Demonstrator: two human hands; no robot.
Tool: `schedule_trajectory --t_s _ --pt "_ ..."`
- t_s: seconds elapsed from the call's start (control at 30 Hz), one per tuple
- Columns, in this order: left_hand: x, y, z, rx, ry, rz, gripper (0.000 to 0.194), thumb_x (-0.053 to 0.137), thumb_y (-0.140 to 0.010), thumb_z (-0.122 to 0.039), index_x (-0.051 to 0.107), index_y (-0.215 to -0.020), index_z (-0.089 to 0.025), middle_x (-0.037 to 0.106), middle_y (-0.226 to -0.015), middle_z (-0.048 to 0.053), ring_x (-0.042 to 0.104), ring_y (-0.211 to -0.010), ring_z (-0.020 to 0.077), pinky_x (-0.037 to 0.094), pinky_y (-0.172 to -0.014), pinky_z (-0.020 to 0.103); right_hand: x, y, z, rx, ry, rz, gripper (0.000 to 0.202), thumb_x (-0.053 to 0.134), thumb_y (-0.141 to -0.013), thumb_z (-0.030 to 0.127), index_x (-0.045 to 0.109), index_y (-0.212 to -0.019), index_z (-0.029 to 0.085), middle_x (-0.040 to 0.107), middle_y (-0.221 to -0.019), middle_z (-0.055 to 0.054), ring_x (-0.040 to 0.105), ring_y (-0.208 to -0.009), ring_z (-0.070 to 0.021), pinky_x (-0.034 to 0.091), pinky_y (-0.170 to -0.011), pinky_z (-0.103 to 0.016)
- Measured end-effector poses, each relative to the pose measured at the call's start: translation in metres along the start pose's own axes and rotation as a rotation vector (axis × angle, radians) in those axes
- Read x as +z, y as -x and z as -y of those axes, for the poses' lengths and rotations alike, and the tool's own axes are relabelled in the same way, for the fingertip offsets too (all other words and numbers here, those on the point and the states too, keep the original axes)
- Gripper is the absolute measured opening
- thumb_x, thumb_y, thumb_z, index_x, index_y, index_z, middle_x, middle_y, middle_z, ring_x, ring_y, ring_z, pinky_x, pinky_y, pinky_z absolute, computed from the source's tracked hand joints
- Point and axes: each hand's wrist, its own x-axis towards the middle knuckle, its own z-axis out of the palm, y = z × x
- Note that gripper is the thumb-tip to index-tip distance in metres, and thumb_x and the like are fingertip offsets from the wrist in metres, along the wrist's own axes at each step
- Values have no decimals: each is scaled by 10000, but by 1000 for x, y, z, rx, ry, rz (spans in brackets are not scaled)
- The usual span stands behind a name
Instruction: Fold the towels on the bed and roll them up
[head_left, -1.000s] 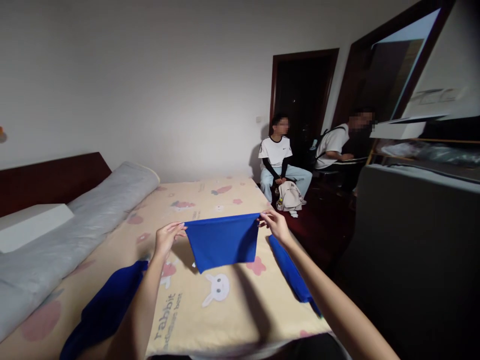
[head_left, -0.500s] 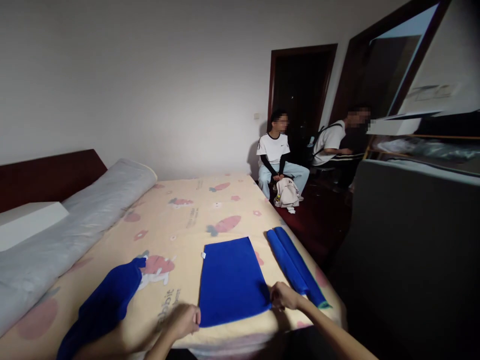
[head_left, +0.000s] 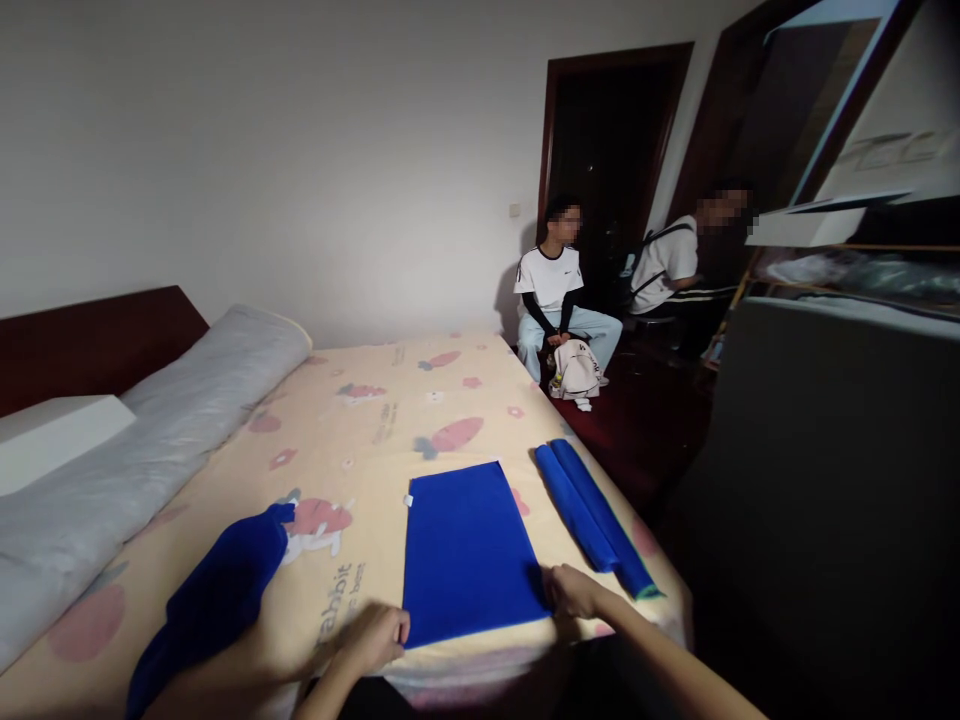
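Note:
A blue cloth (head_left: 472, 555) lies spread flat on the bed, with a small white tag on its left edge. My left hand (head_left: 381, 640) pinches its near left corner, and my right hand (head_left: 574, 592) pinches the near right corner. Both hands are closed, fingertips partly hidden. To the right of the flat cloth, two rolled blue cloths (head_left: 592, 515) rest side by side near the bed's edge. A crumpled blue cloth (head_left: 217, 590) lies to the left, beyond my left forearm.
The bed (head_left: 360, 430) has a rabbit-and-carrot patterned sheet. A grey rolled bedding piece (head_left: 187, 400) and a white box-like object (head_left: 64, 435) lie along its left side. Two people sit beyond the bed, one behind a white backpack (head_left: 576, 370). A dark cabinet-like block (head_left: 832, 460) stands at right.
The view has tilted down and shifted slightly. Both hands keep their pinch on the cloth's near corners, and its near edge looks a little straighter.

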Motion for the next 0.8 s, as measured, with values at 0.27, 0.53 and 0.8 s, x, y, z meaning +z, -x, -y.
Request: schedule_trajectory --t_s 0.27,0.53,0.8 --pt "3 4 -3 45 -97 -118 250 559 -628 -176 701 -808 -278 734 -792 -44 606 -715 151 370 -623 257 15 -1 3 -2 94 17 215 548 -490 72 663 -626 193 660 -627 8 638 -663 -196 438 -594 -262" --pt "-47 2 -33 97 -85 -254 290 540 -819 -493 691 -995 -319 754 -929 -25 673 -846 183 466 -733 268 -8 -13 24 13 101 -110 166 660 -700 306 717 -801 186 722 -754 -38 670 -721 -205 489 -668 -277" --pt "0 -78 -111 99 -105 -549 696 289 -789 -28 354 -1464 -181 335 -1564 61 294 -1441 187 308 -1161 389 60 -66 96 6 140 -376 609 370 -825 91 447 -1427 139 396 -1511 -131 376 -1384 -259 320 -1119 -414"
